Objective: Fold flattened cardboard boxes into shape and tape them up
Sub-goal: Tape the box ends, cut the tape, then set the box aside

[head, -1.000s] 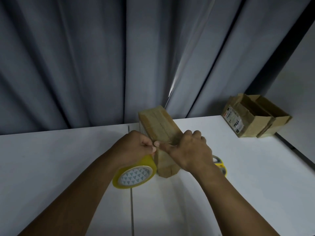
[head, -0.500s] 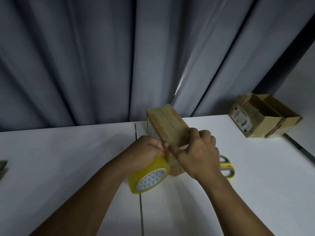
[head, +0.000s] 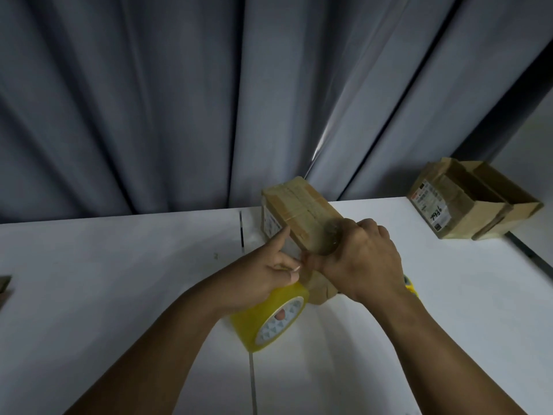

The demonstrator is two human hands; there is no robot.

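A small brown cardboard box point(head: 299, 209), taped over, stands tilted on the white table point(head: 119, 265) in the middle. My left hand point(head: 266, 277) holds a yellow tape roll point(head: 269, 319), a finger through its core, and its index finger lies stretched along the box's left side. My right hand point(head: 362, 259) grips the box's near end, fingers curled over the top. The thumbs of both hands meet at the box's near left edge.
Another cardboard box point(head: 466, 202) with open flaps and a label stands at the table's back right corner. Yellow-handled scissors point(head: 410, 287) lie mostly hidden behind my right wrist. A grey curtain hangs behind. A dark object point(head: 4, 284) sits at the left edge.
My left index finger has stretched out along the box's side. The tape roll has dropped a little lower. My right hand stays on the box's near end.
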